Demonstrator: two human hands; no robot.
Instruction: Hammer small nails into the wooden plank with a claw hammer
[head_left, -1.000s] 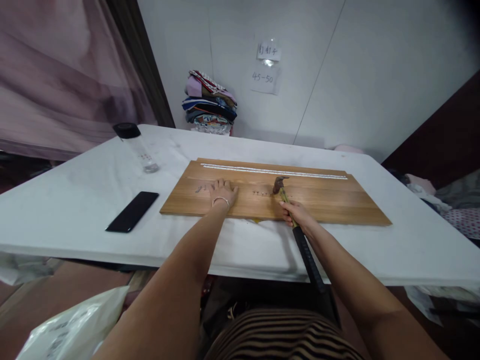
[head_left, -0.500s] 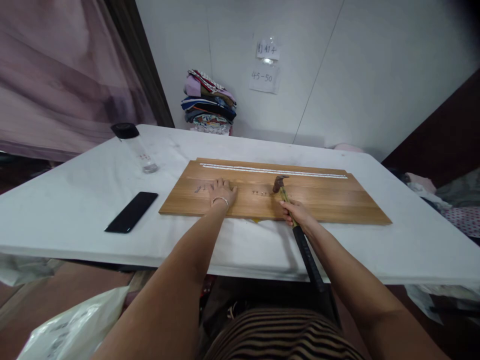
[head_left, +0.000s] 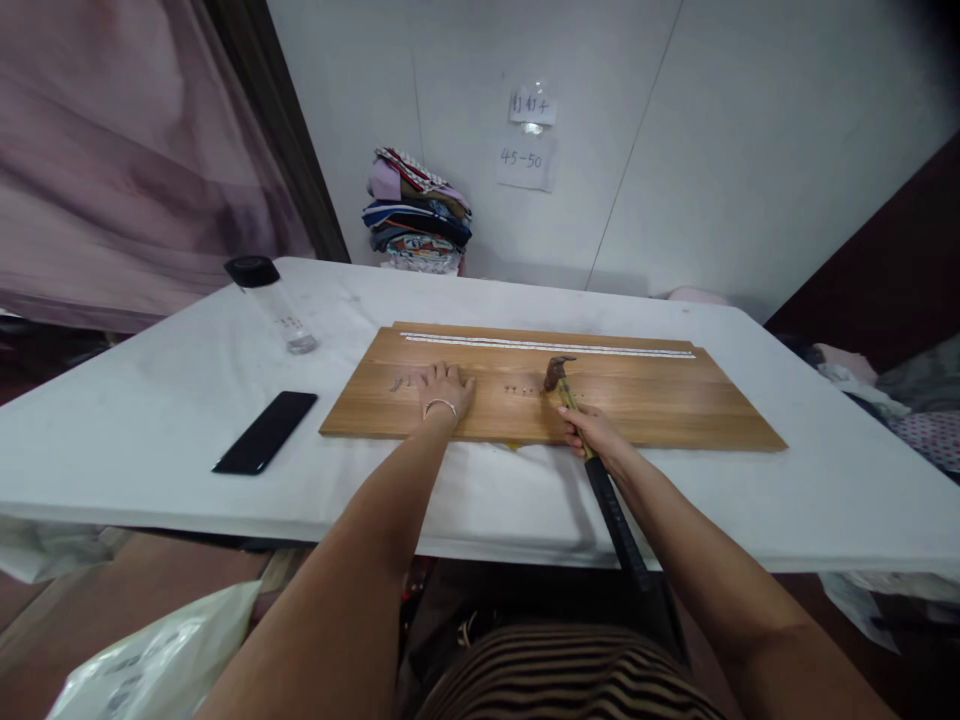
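My left hand lies flat with fingers spread on a brown wooden board. Beside its fingers, to the left, are a few small loose nails. My right hand grips a claw hammer high on its handle, just below the head. The rusty hammer head is over the middle of the board, and the black grip reaches back past the table edge. A row of several nails stands in the board just left of the hammer head. Whether the head touches a nail cannot be made out.
Two white strips run along the board's far side. On the white table, left of the board, lie a black phone and a clear bottle with a dark lid. Folded clothes are stacked against the wall.
The view has tilted slightly, so everything sits a little lower. Both hands keep their places on the board and the hammer; the hammer head is at nearly the same spot.
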